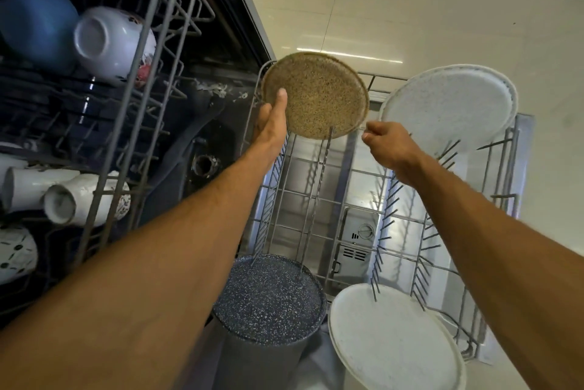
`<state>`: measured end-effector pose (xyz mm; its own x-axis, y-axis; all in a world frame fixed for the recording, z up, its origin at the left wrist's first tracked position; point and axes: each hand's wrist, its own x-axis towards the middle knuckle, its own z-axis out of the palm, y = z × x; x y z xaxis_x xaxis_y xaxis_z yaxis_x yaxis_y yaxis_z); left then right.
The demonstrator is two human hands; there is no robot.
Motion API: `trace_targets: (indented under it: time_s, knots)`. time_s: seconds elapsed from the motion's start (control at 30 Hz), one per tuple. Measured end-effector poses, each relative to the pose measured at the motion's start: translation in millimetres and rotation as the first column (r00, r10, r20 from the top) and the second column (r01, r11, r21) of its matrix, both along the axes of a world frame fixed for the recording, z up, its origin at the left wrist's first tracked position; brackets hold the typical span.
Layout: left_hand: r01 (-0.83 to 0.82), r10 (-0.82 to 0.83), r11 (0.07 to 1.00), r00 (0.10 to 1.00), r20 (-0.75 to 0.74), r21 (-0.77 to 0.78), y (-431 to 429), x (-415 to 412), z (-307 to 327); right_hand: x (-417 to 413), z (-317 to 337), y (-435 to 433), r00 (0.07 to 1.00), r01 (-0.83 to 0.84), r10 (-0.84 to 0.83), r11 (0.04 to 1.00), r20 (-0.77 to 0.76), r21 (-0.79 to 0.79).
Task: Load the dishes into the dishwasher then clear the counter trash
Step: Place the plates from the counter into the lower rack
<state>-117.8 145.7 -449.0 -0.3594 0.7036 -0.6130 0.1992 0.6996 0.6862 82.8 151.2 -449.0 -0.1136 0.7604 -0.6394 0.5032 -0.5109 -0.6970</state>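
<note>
Head view shows our left hand (271, 124) gripping the brown speckled plate (319, 95) by its left rim, thumb on the face. Our right hand (392, 146) curls just beside the lower right rim — pinching or not, we cannot tell. The plate stands on edge at the far end of the lower rack (316, 200). We judge it stiff, breakable and slick — best held by the rim. No writing is legible.

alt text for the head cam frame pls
A person's left hand holds a brown speckled plate upright at the far end of a pulled-out lower dishwasher rack, the right hand curled close by its rim. A far white plate, a near white plate and a dark speckled plate stand in the same rack; mugs lie in the upper rack at left.
</note>
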Motion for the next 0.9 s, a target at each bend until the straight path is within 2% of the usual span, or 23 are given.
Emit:
trace_targets:
  time_s: [0.1, 0.27, 0.33, 0.47, 0.7, 0.77, 0.9]
  knots:
    - [-0.028, 0.028, 1.0, 0.999, 0.019, -0.01, -21, 21, 12, 11, 9, -19, 1.0, -0.021, 0.021, 0.999, 0.015, -0.032]
    - [-0.108, 0.111, 0.993, 0.992, 0.064, -0.039, -68, 81, 35, 44, 25, -54, 0.996, -0.078, 0.072, 0.989, -0.052, -0.126]
    - [-0.186, 0.19, 0.981, 0.979, 0.073, -0.059, -88, 110, 42, 65, 29, -68, 0.993, -0.104, 0.096, 0.984, -0.064, -0.148]
    - [-0.394, 0.398, 0.917, 0.898, 0.185, -0.064, -135, 168, 48, 115, 42, -100, 0.987, -0.154, 0.145, 0.974, -0.065, -0.165]
    - [-0.504, 0.528, 0.849, 0.802, 0.28, -0.16, -215, 261, 71, 200, 61, -140, 0.949, -0.307, 0.314, 0.931, 0.004, -0.196]
    - [-0.479, 0.519, 0.854, 0.811, 0.272, -0.203, -233, 282, 71, 219, 59, -142, 0.935, -0.332, 0.349, 0.92, 0.054, -0.207]
    - [-0.352, 0.386, 0.909, 0.914, 0.128, -0.224, -263, 315, 69, 244, 53, -141, 0.833, -0.476, 0.493, 0.87, 0.253, -0.129]
